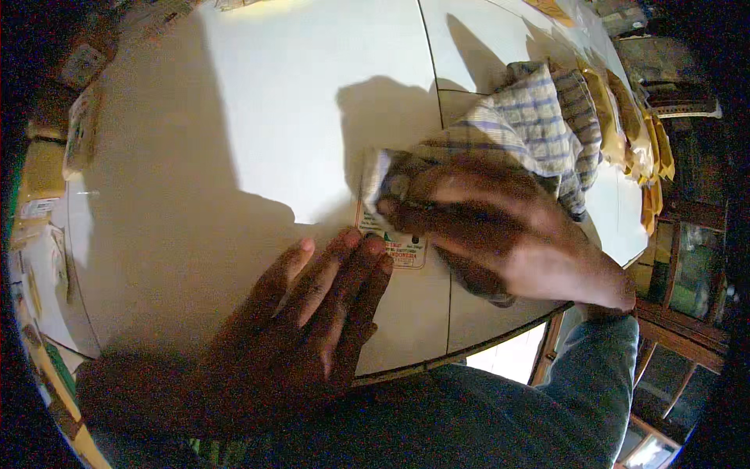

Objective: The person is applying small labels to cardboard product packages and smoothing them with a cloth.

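Note:
On the pale tiled table (281,117) lies a small printed label or sheet (410,261) with a red border, partly covered by both hands. My left hand (316,299) rests flat, palm down, its fingertips at the label's lower left edge. A checked cloth (527,123) with blue and pale lines is bunched in my right hand (486,217), which is blurred. One fold of the cloth is at my right fingertips, over the upper part of the label; the rest trails behind the hand to the upper right.
Several brown packets in clear plastic (633,129) stand along the right edge of the table. More packets and papers (53,258) lie at the far left. The table's near edge runs before my body, and wooden framed glass panels (691,281) stand beyond it at the right.

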`<state>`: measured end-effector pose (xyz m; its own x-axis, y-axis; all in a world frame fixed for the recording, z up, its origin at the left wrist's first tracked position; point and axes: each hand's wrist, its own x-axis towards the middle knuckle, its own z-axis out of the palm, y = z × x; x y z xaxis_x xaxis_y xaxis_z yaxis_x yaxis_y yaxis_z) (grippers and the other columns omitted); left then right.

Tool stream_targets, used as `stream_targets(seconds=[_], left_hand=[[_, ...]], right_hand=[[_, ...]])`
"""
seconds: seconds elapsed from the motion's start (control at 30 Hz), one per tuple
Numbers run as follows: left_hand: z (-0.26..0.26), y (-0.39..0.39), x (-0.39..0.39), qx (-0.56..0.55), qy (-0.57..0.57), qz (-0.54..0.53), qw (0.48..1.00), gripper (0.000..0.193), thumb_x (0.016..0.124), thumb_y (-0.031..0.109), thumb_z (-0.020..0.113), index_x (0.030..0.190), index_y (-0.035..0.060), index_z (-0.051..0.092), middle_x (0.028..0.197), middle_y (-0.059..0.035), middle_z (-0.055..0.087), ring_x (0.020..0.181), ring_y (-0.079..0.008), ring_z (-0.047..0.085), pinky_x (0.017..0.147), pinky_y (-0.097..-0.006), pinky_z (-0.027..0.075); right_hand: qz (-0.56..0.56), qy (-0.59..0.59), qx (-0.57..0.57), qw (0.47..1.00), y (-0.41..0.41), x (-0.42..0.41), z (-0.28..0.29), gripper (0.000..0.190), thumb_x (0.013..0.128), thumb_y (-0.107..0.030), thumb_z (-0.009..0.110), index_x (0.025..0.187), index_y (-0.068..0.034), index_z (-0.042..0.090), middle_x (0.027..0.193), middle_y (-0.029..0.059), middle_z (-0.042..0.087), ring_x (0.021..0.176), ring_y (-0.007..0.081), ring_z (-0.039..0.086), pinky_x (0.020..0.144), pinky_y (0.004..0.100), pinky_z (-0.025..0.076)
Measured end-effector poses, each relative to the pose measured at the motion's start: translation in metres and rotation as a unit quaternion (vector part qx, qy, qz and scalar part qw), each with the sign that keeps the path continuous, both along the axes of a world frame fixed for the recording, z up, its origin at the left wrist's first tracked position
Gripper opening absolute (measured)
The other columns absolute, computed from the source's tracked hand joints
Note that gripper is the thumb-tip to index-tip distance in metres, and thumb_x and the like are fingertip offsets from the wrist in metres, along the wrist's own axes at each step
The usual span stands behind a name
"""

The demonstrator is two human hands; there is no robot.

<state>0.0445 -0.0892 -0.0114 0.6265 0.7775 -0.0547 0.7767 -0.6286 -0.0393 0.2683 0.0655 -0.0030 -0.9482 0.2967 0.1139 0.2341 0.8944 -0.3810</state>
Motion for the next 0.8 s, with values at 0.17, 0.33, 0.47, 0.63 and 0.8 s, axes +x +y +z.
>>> stream_targets(seconds=[0.17, 0.33, 0.47, 0.63, 0.8], left_hand=[[0.0, -0.001, 0.004, -0.065, -0.129, 0.07, 0.987, 0.056, 0.096, 0.036, 0.06, 0.144, 0.0085, 0.052, 0.145, -0.0136, 0.054, 0.137, -0.0285, 0.049, 0.112, -0.0534, 0.035], [0.013, 0.015, -0.003, -0.076, -0.136, 0.059, 0.986, 0.041, 0.094, 0.028, 0.062, 0.13, 0.0068, 0.062, 0.132, -0.0149, 0.062, 0.123, -0.0279, 0.058, 0.104, -0.0503, 0.041], [0.006, 0.047, -0.01, -0.31, -0.342, 0.271, 0.845, 0.028, 0.091, 0.014, 0.062, 0.116, 0.0025, 0.067, 0.122, -0.015, 0.066, 0.108, -0.0307, 0.064, 0.096, -0.043, 0.048], [-0.01, 0.075, -0.025, -0.098, -0.334, 0.055, 0.936, 0.035, 0.079, 0.002, 0.066, 0.114, 0.005, 0.07, 0.113, -0.0082, 0.071, 0.103, -0.0327, 0.064, 0.092, -0.0403, 0.05], [-0.01, 0.086, -0.036, -0.005, -0.265, -0.035, 0.963, 0.025, 0.078, 0.004, 0.066, 0.101, 0.0059, 0.075, 0.11, -0.0092, 0.072, 0.11, -0.0312, 0.063, 0.093, -0.0431, 0.05]], right_hand=[[-0.011, -0.088, -0.067, 0.994, -0.007, 0.007, 0.023, 0.041, 0.074, -0.003, 0.074, 0.115, -0.005, 0.072, 0.125, 0.0145, 0.066, 0.119, 0.0368, 0.061, 0.106, 0.0491, 0.048], [-0.049, -0.032, -0.074, 0.996, -0.005, 0.01, 0.012, 0.039, 0.074, -0.002, 0.074, 0.113, -0.004, 0.072, 0.119, 0.0153, 0.068, 0.117, 0.0353, 0.063, 0.102, 0.0484, 0.051], [0.013, -0.078, -0.012, 0.997, -0.001, 0.012, 0.016, 0.04, 0.074, -0.003, 0.075, 0.114, -0.004, 0.071, 0.117, 0.0167, 0.068, 0.109, 0.033, 0.066, 0.092, 0.043, 0.057], [0.055, -0.057, -0.034, 0.996, -0.005, 0.014, 0.013, 0.041, 0.073, -0.004, 0.076, 0.114, -0.008, 0.072, 0.113, 0.0129, 0.068, 0.105, 0.0296, 0.067, 0.089, 0.0415, 0.059], [0.031, -0.045, -0.107, 0.993, -0.018, 0.001, 0.012, 0.043, 0.067, -0.011, 0.076, 0.109, -0.003, 0.073, 0.113, 0.0102, 0.065, 0.102, 0.0311, 0.065, 0.087, 0.043, 0.059]])
